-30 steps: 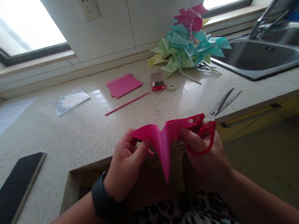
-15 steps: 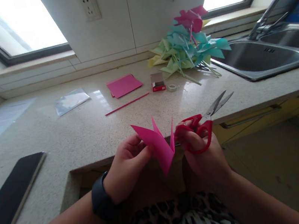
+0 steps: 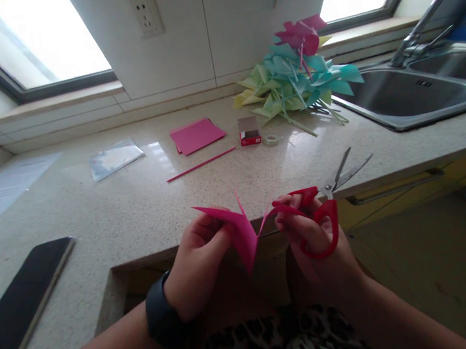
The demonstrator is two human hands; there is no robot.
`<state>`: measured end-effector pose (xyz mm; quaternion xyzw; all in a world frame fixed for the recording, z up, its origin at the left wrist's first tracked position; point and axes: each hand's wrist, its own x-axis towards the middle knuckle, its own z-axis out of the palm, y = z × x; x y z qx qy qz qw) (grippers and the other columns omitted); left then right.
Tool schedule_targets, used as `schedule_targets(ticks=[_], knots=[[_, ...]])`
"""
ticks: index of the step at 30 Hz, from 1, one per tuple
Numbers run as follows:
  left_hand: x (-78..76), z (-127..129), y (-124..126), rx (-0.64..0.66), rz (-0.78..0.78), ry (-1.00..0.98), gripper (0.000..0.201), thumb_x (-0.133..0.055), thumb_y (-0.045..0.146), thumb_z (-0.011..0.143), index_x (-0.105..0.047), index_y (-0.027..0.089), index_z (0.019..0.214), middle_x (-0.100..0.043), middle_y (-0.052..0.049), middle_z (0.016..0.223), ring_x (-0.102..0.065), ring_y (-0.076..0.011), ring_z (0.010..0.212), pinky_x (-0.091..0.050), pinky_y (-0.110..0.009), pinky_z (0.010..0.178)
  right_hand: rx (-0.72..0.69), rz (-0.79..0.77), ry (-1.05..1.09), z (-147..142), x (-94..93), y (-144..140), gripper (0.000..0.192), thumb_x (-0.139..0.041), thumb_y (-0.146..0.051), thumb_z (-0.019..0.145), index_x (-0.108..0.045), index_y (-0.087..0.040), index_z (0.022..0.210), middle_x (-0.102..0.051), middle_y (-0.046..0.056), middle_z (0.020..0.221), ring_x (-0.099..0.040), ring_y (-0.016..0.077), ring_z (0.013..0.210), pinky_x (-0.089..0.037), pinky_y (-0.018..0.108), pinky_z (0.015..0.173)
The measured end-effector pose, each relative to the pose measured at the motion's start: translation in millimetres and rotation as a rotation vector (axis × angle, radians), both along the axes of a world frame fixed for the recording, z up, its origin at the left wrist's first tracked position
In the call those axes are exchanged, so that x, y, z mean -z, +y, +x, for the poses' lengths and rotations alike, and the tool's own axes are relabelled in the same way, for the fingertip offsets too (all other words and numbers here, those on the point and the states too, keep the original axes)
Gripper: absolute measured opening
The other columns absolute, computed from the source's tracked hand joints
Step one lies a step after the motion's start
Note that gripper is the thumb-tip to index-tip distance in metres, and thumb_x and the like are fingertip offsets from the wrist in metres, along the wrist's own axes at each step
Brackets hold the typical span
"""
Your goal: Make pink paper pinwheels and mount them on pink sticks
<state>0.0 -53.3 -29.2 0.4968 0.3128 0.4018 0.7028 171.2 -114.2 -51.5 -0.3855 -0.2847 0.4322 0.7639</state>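
Observation:
A pink sheet of paper (image 3: pixel 242 233), creased and slit into flaps, is held up at the counter's front edge. My left hand (image 3: pixel 202 256), with a dark watch (image 3: pixel 162 310) on its wrist, pinches the paper's left side between thumb and fingers. On the other side my right hand (image 3: pixel 314 238) has its fingertips closed on a right-hand flap. Red-handled scissors (image 3: pixel 327 207) hang on the same hand, its thumb through one loop. Their blades are spread and point up to the right, away from the paper.
On the counter (image 3: pixel 142 212) lie pink sheets (image 3: pixel 200 135), a thin pink stick (image 3: pixel 200 165), a small red box (image 3: pixel 249 132), a tape roll (image 3: pixel 272 140), a clear packet (image 3: pixel 116 159) and a phone (image 3: pixel 27 301). Paper pinwheels (image 3: pixel 293 79) are heaped beside the sink (image 3: pixel 419 92).
The right-hand flap is pulled outward to the right, and the paper has opened and tilted. The scissors have turned slightly and their blades stand wider apart.

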Motion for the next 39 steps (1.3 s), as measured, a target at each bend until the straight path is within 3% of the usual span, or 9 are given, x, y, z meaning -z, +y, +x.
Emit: schedule_targets(ticks=[3,10,15,20,24,31,39], knots=[[-0.3,-1.0,0.0,0.011,0.011,0.006,0.007,-0.072,0.022,0.088,-0.073,0.020,0.095,-0.075,-0.002,0.094,-0.065,-0.0112,0.078,-0.051,-0.022,0.073,0.016,0.010,-0.015,-0.2,2.6,0.6,0.012,-0.072,-0.016,0.080,-0.062,-0.022,0.079,-0.059,-0.002,0.088,-0.054,0.0112,0.077,-0.045,0.023,0.071],[-0.9,1.1,-1.1,-0.027,0.032,0.030,0.004,-0.072,0.019,0.087,-0.070,0.019,0.091,-0.073,0.000,0.088,-0.063,-0.0098,0.075,-0.050,-0.020,0.070,-0.109,0.018,-0.074,0.1,5.4,-5.0,0.012,-0.073,-0.024,0.085,-0.062,-0.022,0.081,-0.063,-0.001,0.083,-0.059,0.0133,0.080,-0.048,0.026,0.076],[-6.3,2.0,-5.8,-0.005,0.077,0.073,0.006,-0.072,0.021,0.087,-0.068,0.018,0.091,-0.072,0.000,0.085,-0.062,-0.0088,0.072,-0.049,-0.017,0.066,-0.194,0.088,0.001,-11.5,5.5,-5.7,0.030,-0.084,-0.015,0.073,-0.064,-0.026,0.091,-0.066,-0.003,0.092,-0.063,0.0122,0.086,-0.051,0.024,0.079],[-12.7,1.5,-10.5,0.139,0.091,0.018,0.009,-0.072,0.021,0.087,-0.068,0.017,0.094,-0.072,-0.002,0.086,-0.065,-0.0102,0.074,-0.052,-0.018,0.068,-0.188,0.077,0.027,-18.5,6.1,-4.5,0.027,-0.085,-0.014,0.072,-0.062,-0.024,0.083,-0.062,-0.004,0.083,-0.059,0.0114,0.077,-0.049,0.023,0.071],[-12.3,1.6,-11.5,0.241,0.073,-0.105,0.023,-0.077,0.013,0.082,-0.068,0.021,0.102,-0.073,-0.002,0.093,-0.068,-0.0122,0.085,-0.054,-0.021,0.078,-0.196,0.092,-0.011,-15.5,3.8,-6.6,0.020,-0.082,-0.022,0.077,-0.063,-0.024,0.080,-0.063,-0.002,0.083,-0.059,0.0133,0.077,-0.049,0.026,0.072],[-9.4,-0.8,-9.0,0.323,0.128,-0.084,0.014,-0.076,0.008,0.082,-0.068,0.018,0.077,-0.069,-0.001,0.086,-0.065,-0.0130,0.082,-0.052,-0.024,0.079,-0.239,0.066,-0.085,-10.0,-2.0,-13.7,0.018,-0.079,-0.022,0.081,-0.061,-0.024,0.077,-0.071,-0.001,0.093,-0.067,0.0154,0.086,-0.055,0.027,0.076],[-12.0,-3.2,-5.5,0.358,0.239,-0.025,0.017,-0.071,0.015,0.089,-0.079,0.027,0.097,-0.071,-0.002,0.095,-0.067,-0.0160,0.091,-0.052,-0.029,0.086,-0.192,0.021,-0.136,-11.9,-9.4,-18.4,0.021,-0.080,-0.024,0.079,-0.059,-0.024,0.075,-0.073,0.000,0.090,-0.069,0.0164,0.081,-0.057,0.027,0.070]])
